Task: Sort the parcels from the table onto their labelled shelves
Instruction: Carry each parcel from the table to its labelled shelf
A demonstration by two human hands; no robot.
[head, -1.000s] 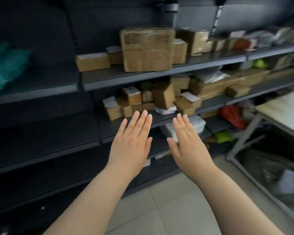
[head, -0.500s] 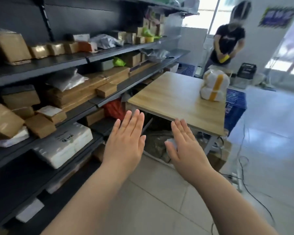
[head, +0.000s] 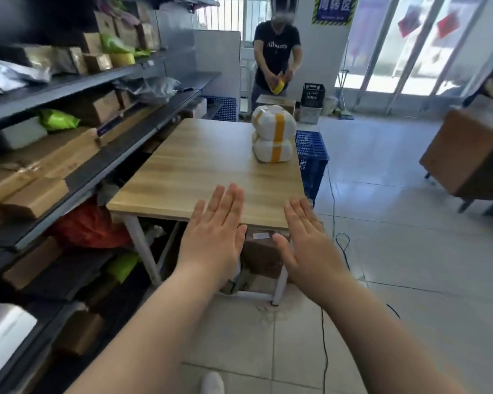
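Note:
A white parcel bound with yellow tape stands at the far right of the wooden table. My left hand and my right hand are held out flat, fingers straight, in front of the table's near edge. Both hold nothing and are well short of the parcel. Dark metal shelves run along the left, loaded with cardboard boxes, green bags and silver mailers.
A brown box sits under the table near its right leg. A blue crate stands right of the table. A person tapes a box beyond it. A brown cabinet is at the right. A cable trails on the tiled floor.
My view has swung right from the shelves to face the table. Both hands stay open and flat in front of me, now nearer the table's edge.

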